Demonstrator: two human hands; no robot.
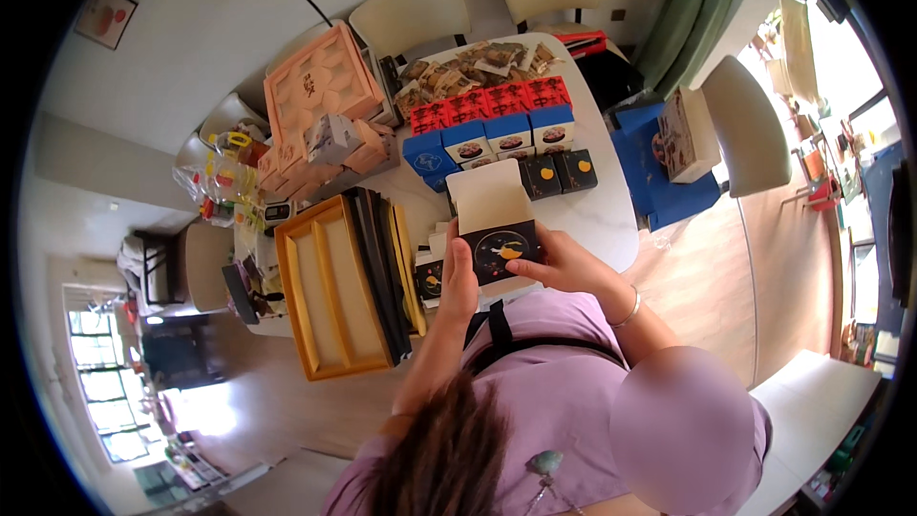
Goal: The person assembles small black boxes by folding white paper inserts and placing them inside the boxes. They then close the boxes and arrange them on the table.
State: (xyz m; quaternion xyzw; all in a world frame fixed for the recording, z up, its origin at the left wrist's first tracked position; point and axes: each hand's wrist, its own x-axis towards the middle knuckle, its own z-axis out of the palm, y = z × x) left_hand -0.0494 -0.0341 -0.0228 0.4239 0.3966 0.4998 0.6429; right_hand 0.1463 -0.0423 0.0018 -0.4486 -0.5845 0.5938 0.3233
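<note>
Between my two hands, close to my body at the near table edge, is a small black cardboard box (501, 245) with a yellow design on its front. Its tall flap (490, 193) stands up at the back and shows a white inner side. My left hand (462, 277) grips the box's left side, thumb upward. On the opposite side my right hand (565, 263) holds it, its thumb lying across the front. What is inside the box cannot be seen. Beside my left hand sits another black box (429, 279), partly hidden. Further back are two closed black boxes (559, 174).
Blue-and-white boxes (507, 133) stand in a row, with red boxes (491, 107) behind them and wrapped packets (478, 72) at the far end. To the left are yellow divided trays (332, 291) and pink gift boxes (318, 81). Chairs (748, 129) surround the table.
</note>
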